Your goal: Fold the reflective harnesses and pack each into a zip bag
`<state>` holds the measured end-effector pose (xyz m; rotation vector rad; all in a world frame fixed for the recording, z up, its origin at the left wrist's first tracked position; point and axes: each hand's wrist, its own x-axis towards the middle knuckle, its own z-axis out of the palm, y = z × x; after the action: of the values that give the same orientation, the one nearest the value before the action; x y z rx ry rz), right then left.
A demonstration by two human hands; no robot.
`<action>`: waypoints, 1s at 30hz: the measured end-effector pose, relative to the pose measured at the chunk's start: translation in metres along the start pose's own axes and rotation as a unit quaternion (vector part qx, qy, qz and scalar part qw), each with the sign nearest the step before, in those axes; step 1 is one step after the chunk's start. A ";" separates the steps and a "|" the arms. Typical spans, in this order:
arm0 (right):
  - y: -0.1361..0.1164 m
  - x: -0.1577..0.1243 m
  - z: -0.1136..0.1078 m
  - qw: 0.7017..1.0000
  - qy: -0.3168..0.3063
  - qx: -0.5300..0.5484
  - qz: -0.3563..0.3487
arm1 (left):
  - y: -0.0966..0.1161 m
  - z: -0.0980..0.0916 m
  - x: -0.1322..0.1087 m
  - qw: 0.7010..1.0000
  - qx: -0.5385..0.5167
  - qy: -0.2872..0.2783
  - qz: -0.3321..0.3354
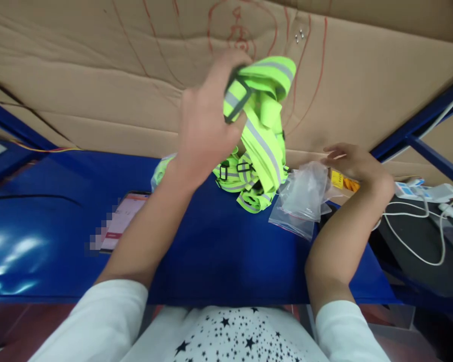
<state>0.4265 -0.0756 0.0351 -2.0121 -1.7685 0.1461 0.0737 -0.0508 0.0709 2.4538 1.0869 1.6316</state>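
Observation:
Raised in front of the cardboard, my left hand is closed around a bundle of neon-yellow reflective straps with grey stripes and black buckles. The bundle hangs down toward more reflective straps lying on the blue table; where one ends and the other begins is hard to see. My right hand is at the back right, just beside a pile of clear plastic bags. Its fingers are stretched out and somewhat apart, with nothing visibly held. Whether the fingertips touch the bags I cannot tell.
A phone lies to the left, partly behind my left forearm. Yellow-and-orange packets sit behind my right wrist. White cables and a power strip are at right. Marked cardboard and blue frame bars stand behind.

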 end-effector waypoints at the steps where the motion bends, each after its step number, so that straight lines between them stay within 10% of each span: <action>1: -0.009 0.000 -0.001 1.000 -0.014 0.003 0.004 | -0.002 0.009 -0.005 1.000 0.019 -0.016 0.007; 9: -0.080 -0.019 0.063 0.977 -0.117 -0.176 0.036 | -0.030 0.092 -0.085 0.927 0.018 -0.344 0.152; 20: 0.010 -0.078 0.162 0.984 -0.109 -0.141 -0.001 | -0.044 0.057 -0.074 0.928 -0.058 -0.352 0.110; 24: 0.008 -0.082 0.164 0.989 0.011 -0.142 -0.033 | -0.099 0.023 -0.065 0.961 0.032 -0.267 -0.068; 27: -0.007 -0.092 0.153 0.968 0.179 -0.150 -0.087 | -0.138 0.001 -0.082 0.906 0.234 -0.219 -0.277; 30: -0.027 -0.108 0.143 0.950 0.230 -0.101 -0.187 | -0.152 -0.009 -0.110 0.871 0.272 -0.237 -0.335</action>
<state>0.3303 -0.1395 -0.1047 -1.6168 -1.8568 -0.5968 -0.0396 0.0021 -0.0688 2.1019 2.1516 0.5292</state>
